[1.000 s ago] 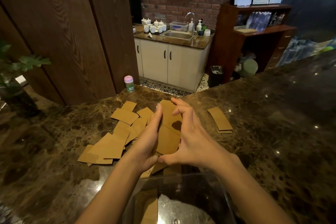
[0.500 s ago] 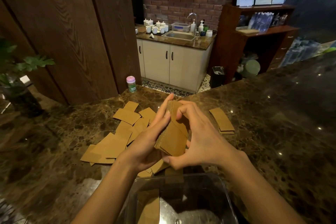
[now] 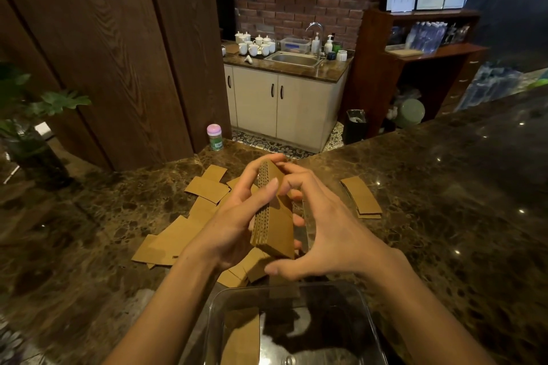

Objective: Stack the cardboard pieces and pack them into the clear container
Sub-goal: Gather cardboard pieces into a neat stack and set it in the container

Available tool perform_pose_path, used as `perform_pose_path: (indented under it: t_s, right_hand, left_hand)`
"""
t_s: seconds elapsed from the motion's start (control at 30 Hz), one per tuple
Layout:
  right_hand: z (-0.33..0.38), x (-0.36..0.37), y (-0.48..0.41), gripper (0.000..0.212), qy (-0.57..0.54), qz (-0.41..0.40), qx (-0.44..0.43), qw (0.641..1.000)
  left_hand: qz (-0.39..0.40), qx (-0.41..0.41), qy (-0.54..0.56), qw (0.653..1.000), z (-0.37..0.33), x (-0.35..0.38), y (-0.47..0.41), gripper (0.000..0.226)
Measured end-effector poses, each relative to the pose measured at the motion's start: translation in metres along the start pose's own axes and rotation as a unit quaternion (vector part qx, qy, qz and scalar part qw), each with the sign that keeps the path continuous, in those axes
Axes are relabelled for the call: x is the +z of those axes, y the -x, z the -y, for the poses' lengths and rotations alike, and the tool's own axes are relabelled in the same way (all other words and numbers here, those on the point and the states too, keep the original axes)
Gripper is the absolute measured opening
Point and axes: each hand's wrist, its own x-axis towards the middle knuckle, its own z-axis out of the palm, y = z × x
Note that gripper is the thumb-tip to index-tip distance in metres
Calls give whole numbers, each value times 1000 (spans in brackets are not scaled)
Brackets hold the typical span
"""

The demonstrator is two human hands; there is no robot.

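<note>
Both hands hold a squared stack of brown cardboard pieces (image 3: 277, 218) above the marble counter, turned so its corrugated edge faces left. My left hand (image 3: 234, 216) cups the stack from the left, fingers along its edge. My right hand (image 3: 323, 228) grips it from the right, thumb under the near end. Loose cardboard pieces (image 3: 181, 235) lie scattered on the counter to the left and under the hands. A small separate pile (image 3: 360, 197) sits to the right. The clear container (image 3: 367, 320) stands at the near edge with one cardboard piece (image 3: 243, 338) inside.
A pink-capped green jar (image 3: 215, 137) stands at the counter's far edge. A potted plant (image 3: 29, 127) is at the far left. Beyond the counter are a wooden wall, a sink cabinet (image 3: 284, 104) and shelves.
The pieces, first spread flat between my palms, have been gathered into a tight stack and tipped up on edge. Both hands rose slightly with it.
</note>
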Motion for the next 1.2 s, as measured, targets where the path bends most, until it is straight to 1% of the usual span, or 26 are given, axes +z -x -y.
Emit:
perform_pose_path:
  t_s: [0.1,0.2,0.3,0.37,0.5,0.57,0.63,0.7,0.83,0.93,1.0,1.1,1.2]
  right_hand:
    - [1,-1,0,84,-3,-15,20,1000]
    - [4,2,1,81,-24,1,27,999]
    - [8,5,0,84,-7,27,16,999]
    - [9,9,0,85,0,17,3,1000]
    - [15,17,-3,86,17,-12,-2,1000]
    - [16,20,-3,91,30,-12,-7,999]
    - [17,24,-2,104,29,23,-17,999]
    - [21,26,0,109,14,56,-23,998]
    - [28,32,2,99,34,47,-36,998]
    - [33,39,3,92,42,40,-48,997]
    - [37,43,6,87,34,39,-53,997]
    - [38,49,11,85,36,41,-58,997]
    - [35,54,21,83,49,43,-56,996]
  left_hand:
    - [2,-3,-4,1000,-1,0,3,44]
    - [-6,-4,2,1000,0,0,6,35]
    - [-7,-2,8,1000,3,-2,10,35]
    - [-12,-2,0,1000,5,-3,13,36]
    - [-46,23,-17,999,9,-1,20,41]
    - [-50,26,6,998,9,-2,26,39]
    - [-34,18,45,998,9,-6,33,37]
    - [-13,9,81,997,10,-10,40,40]
    - [-6,13,97,995,17,-12,55,31]
    - [-12,11,104,994,21,-13,64,48]
    - [-38,11,88,995,22,-14,69,53]
    - [-65,6,49,997,28,-18,78,51]
    - [-82,-25,-48,995,29,-19,88,49]
